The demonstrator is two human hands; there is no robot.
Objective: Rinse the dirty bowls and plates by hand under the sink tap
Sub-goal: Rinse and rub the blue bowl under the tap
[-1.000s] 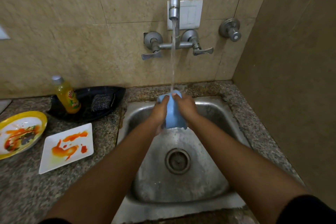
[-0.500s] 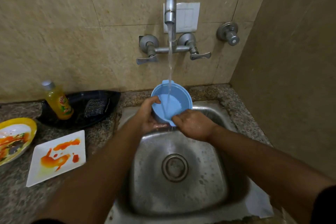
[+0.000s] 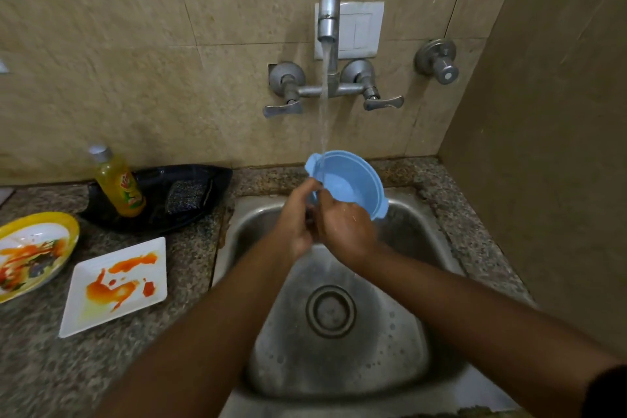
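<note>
Beige stone tiles (image 3: 135, 61) cover the back wall and a plain tan wall (image 3: 543, 112) closes in the right side, meeting at a corner above a speckled granite worktop (image 3: 40, 366). Set into it is a steel sink (image 3: 424, 332), its near edge cut off by the bottom of the frame, with a round drain (image 3: 330, 311) in the basin. A wall tap (image 3: 329, 10) pours a thin stream of water (image 3: 324, 112) down onto the left rim of a blue bowl (image 3: 353, 183), held tilted over the back of the sink with its opening facing the camera. The left hand (image 3: 295, 217) and right hand (image 3: 346, 227) meet at the bowl's near rim; the fingers of both are closed on it (how they wrap underneath is hidden by the knuckles). On the worktop to the left lies a white square plate (image 3: 115, 288) smeared orange, and beside it a yellow-rimmed plate (image 3: 34, 254), also smeared, partly cut off by the left edge. Behind them a black tray (image 3: 190, 187) holds a yellow bottle (image 3: 118, 183) and a dark scrubber (image 3: 185, 195). The bottle's label is too blurred to read.
</note>
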